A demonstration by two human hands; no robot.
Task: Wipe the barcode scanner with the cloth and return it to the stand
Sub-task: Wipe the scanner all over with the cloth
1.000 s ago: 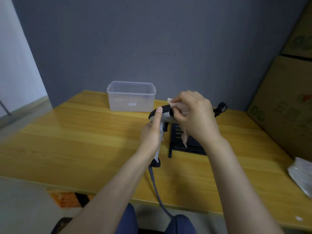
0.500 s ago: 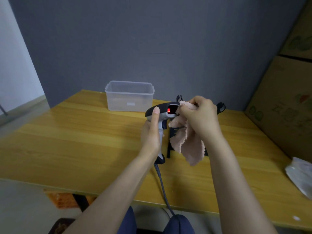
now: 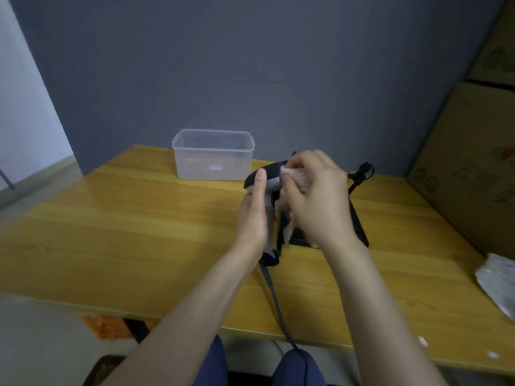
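My left hand [image 3: 255, 215] grips the handle of the grey and black barcode scanner [image 3: 268, 179], held upright above the wooden table [image 3: 139, 224], thumb up along its back. My right hand [image 3: 316, 199] presses a bunched pale pink cloth [image 3: 289, 218] against the scanner's head and right side, hiding its front window. The scanner's dark cable [image 3: 274, 299] runs down off the near table edge. The black stand [image 3: 359, 227] sits on the table right behind my hands, mostly hidden; its clip arm [image 3: 362, 172] sticks up at the right.
A clear plastic box [image 3: 213, 154] stands at the back of the table, left of the scanner. Cardboard cartons [image 3: 473, 151] are stacked along the right. A crumpled plastic bag [image 3: 498, 282] lies at the table's right edge. A grey wall is behind.
My right hand has gathered the hanging cloth and moved it back over the scanner's head, covering the red light seen half a second ago. The left hand keeps its hold.
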